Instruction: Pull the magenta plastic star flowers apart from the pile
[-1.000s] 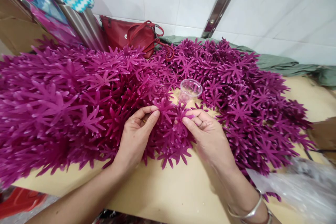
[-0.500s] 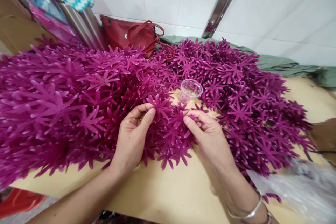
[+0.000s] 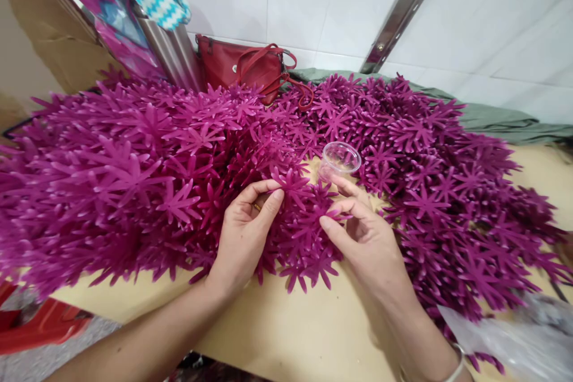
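A big heap of magenta plastic flower pieces (image 3: 134,173) covers the tan table (image 3: 286,334). My left hand (image 3: 244,236) pinches one flower piece (image 3: 293,182) at the heap's near edge, thumb and forefinger closed on it. My right hand (image 3: 364,239) is just to the right, its thumb and forefinger pinched on a petal of the small flower cluster (image 3: 308,233) between the two hands. A small clear plastic cup (image 3: 339,161) stands right behind my right fingers.
A red handbag (image 3: 242,65) leans against the white tiled wall at the back. A metal post (image 3: 172,54) with patterned cloth stands at back left, another metal post (image 3: 403,9) at back right. Clear plastic bag (image 3: 514,340) lies at the near right. Green cloth (image 3: 492,116) runs along the wall.
The camera has shifted, so everything sits a little lower and to the right. My right fingers have loosened slightly and moved closer to the cup; my left hand keeps its pinch.
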The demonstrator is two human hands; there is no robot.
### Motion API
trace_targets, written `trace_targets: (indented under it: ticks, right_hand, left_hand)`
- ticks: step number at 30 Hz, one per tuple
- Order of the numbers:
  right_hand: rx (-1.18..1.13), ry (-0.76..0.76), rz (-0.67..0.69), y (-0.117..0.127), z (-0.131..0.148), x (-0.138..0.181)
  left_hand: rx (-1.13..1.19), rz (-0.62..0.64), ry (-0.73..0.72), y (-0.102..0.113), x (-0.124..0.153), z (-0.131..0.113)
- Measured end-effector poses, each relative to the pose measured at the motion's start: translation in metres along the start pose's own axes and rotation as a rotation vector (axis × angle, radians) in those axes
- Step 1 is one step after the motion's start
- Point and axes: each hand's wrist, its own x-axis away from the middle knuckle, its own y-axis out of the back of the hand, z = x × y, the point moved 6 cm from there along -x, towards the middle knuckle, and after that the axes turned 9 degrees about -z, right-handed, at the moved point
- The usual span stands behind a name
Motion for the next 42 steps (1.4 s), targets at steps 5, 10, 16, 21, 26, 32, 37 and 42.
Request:
trace_targets:
  ticks: [5, 10, 16, 21, 26, 32, 37, 42]
  right_hand:
    - [-0.019, 0.018, 0.063, -0.002, -0.001, 0.002]
    - [-0.045, 0.093, -0.030, 0.001, 0.003, 0.003]
    - [0.004, 0.115, -0.146, 0.006, 0.010, 0.005]
    - [-0.225, -0.120, -0.172, 0.005, -0.005, 0.002]
    - [-0.235, -0.183, -0.196, 0.006, -0.019, 0.001]
    - [-0.064, -0.142, -0.155, 0.007, -0.016, 0.001]
    - [-0.066, -0.147, -0.108, 0.003, -0.011, 0.002]
    - [0.059, -0.081, -0.077, 0.002, -0.006, 0.005]
  left_hand:
    - [-0.049, 0.028, -0.030, -0.003, 0.003, -0.004]
    - [-0.255, 0.143, -0.189, -0.011, 0.011, -0.009]
    - [-0.391, 0.231, -0.301, -0.017, 0.017, -0.011]
    - [-0.356, 0.090, -0.335, -0.008, 0.013, -0.017]
    - [-0.334, -0.007, -0.454, -0.003, 0.016, -0.028]
    - [-0.302, -0.013, -0.538, -0.003, 0.022, -0.035]
    - [-0.329, 0.010, -0.476, -0.003, 0.020, -0.030]
    - [-0.330, 0.053, -0.429, -0.005, 0.017, -0.025]
